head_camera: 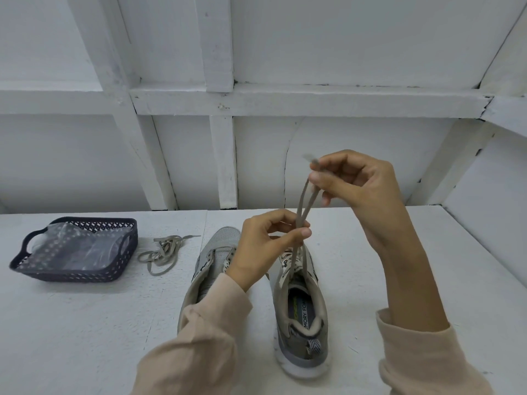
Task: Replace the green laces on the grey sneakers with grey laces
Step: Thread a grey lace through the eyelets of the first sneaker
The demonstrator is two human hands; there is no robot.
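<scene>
**Two strands of grey lace (301, 206) held up**

Head view. Both strands rise from the eyelets of the right-hand sneaker (302, 323), which stands on the white table (85, 323) with its toe far. Left hand (271, 240) pinches both strands between thumb and forefinger, just above the tongue. Right hand (356, 183), higher and farther, pinches the lace ends, tips poking out leftward. Left-hand sneaker (211, 258) stands just beside, unlaced. Loose lace (162, 252) lies in a heap left of it. Dark basket (74, 275) at far left holds a plastic bag (71, 246).
</scene>
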